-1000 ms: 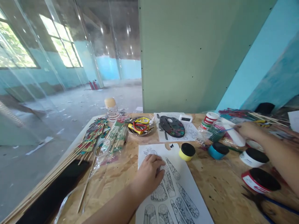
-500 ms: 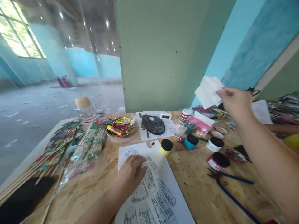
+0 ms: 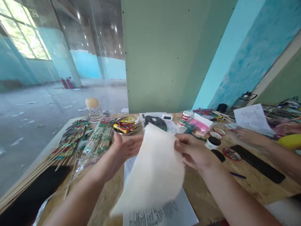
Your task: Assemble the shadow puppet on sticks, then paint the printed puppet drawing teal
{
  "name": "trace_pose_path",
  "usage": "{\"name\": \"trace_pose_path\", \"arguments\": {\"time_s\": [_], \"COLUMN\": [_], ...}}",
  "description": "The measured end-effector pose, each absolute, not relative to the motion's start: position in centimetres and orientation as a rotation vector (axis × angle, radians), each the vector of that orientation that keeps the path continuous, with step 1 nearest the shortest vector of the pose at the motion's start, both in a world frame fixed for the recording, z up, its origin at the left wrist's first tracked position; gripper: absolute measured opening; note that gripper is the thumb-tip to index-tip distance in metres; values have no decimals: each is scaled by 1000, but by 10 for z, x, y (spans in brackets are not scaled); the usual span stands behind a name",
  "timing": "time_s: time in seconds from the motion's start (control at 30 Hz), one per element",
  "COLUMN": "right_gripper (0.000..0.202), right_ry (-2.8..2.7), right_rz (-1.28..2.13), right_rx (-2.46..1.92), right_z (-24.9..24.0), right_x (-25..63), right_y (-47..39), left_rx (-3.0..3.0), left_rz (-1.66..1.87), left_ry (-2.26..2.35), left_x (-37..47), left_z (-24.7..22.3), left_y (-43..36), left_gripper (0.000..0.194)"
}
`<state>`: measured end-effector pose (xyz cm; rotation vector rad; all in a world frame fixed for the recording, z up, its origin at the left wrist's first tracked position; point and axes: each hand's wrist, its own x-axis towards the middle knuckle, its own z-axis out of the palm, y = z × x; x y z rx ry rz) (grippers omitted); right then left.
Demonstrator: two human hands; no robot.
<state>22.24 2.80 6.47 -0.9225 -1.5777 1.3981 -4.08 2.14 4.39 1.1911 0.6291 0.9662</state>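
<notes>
A blank off-white sheet [image 3: 156, 171], curved and blurred at its lower edge, hangs over the table in front of me. My right hand [image 3: 195, 152] pinches its right edge. At the sheet's upper left, my left hand [image 3: 125, 147] is spread with its fingers apart, the fingertips reaching the sheet's edge; no grip shows. Beneath lies a printed sheet with line drawings [image 3: 162, 216], mostly covered. Behind the blank sheet, the dark palette [image 3: 155, 121] is partly hidden.
Bundles of sticks [image 3: 58, 150] and a metal dish with scissors [image 3: 127, 125] lie left. Paint jars [image 3: 213, 142], a bead dish [image 3: 231, 153] and a black phone [image 3: 258, 163] stand or lie right. Another person's hands [image 3: 251, 136] are at far right, by a paper [image 3: 254, 119].
My right hand has come down from the upper right to the centre with the paper, which now appears larger. My left hand has risen off the printed sheet and opened.
</notes>
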Motion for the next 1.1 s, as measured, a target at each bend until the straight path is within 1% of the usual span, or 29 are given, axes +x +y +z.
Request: {"name": "trace_pose_path", "arguments": {"time_s": [0.03, 0.1, 0.17, 0.23, 0.33, 0.4, 0.5, 0.67, 0.8, 0.9, 0.97, 1.0, 1.1], "right_gripper": [46, 44, 37, 30, 22, 19, 20, 27, 26, 26, 29, 35, 52], "right_ry": [-1571, -1622, -1656, -1685, -1740, -1769, -1757, -1597, -1584, -1569, -1562, -1537, -1370], "right_rz": [1459, 1474, 1435, 1405, 1384, 1373, 1304, 1168, 1136, 1126, 1123, 1148, 1389], "right_rx": [-927, -961, -997, -1010, -1005, -1012, -1075, -1195, -1204, -1212, -1216, -1198, -1045], "right_z": [51, 25, 4, -9, -16, -18, -24, -36, -39, -39, -36, -34, -29], "right_x": [216, 206, 203, 205, 211, 212, 206, 196, 199, 200, 198, 197, 192], "right_y": [35, 49, 61, 68, 71, 69, 65, 62, 64, 64, 63, 61, 56], "left_rx": [1164, 1107, 1028, 936, 831, 801, 803, 829, 842, 888, 933, 948, 952], "left_rz": [874, 766, 762, 784, 784, 821, 884, 897, 951, 938, 918, 915, 940], "left_ry": [606, 599, 644, 667, 667, 727, 812, 837, 861, 873, 885, 895, 930], "left_x": [-41, -40, -39, -38, -34, -31, -26, -21, -23, -23, -22, -21, -20], "left_z": [41, 26, 6, -13, -32, -38, -40, -38, -40, -38, -34, -32, -29], "left_y": [20, 21, 26, 34, 42, 43, 40, 36, 35, 33, 32, 32, 32], "left_gripper": [91, 77, 61, 54, 61, 57, 47, 55, 51, 53, 54, 54, 53]}}
